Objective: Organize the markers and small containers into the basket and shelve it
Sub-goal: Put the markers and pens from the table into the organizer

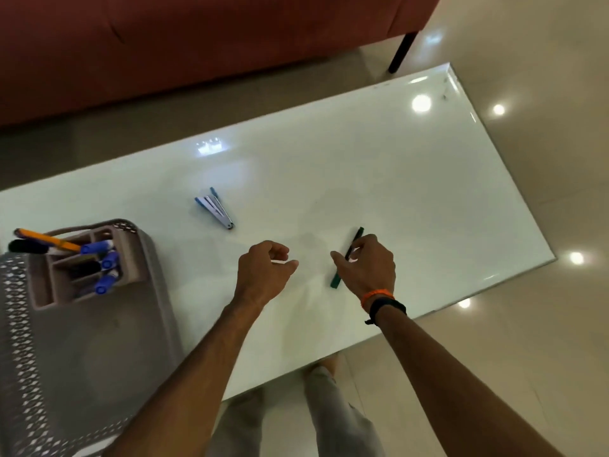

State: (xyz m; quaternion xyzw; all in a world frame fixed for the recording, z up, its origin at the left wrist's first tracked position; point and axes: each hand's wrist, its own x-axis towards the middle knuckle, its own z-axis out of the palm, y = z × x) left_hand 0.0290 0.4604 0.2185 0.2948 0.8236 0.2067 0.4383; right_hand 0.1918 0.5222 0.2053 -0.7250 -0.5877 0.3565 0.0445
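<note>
**Fingers closing on a green marker beside the basket**

Fingers (pixel 357 247) of the right hand (pixel 365 268) are curling over a green marker (pixel 346 258) that is lying on the white glossy counter (pixel 395 179), well to the right of the basket (pixel 99 341). The thumb and fingertips are pinching the marker's middle, while its dark cap end is poking out beyond the knuckles and its lower green end is showing below the thumb; whether the marker is already lifting off the counter cannot be told. An orange band (pixel 377 295) and a black band (pixel 387 308) are sitting on that wrist.

The left hand (pixel 263 272) is hovering between the basket and the green marker, loosely curled with the thumb apart from the bent fingers, and it is holding nothing.

The grey perforated basket is resting at the counter's left end. A brownish divided container (pixel 82 265) is sitting inside it, at its far side, and is carrying several blue-capped markers (pixel 107 258), an orange pen (pixel 46 239) and a black-capped marker (pixel 26 247) that are leaning out past the basket's far rim.

Away from the basket, to its right and farther back on the counter, a small bundle of blue-and-white pens (pixel 216 209) is lying loose. A red sofa (pixel 197 37) is standing beyond the counter, and the person's legs are showing below its near edge.
</note>
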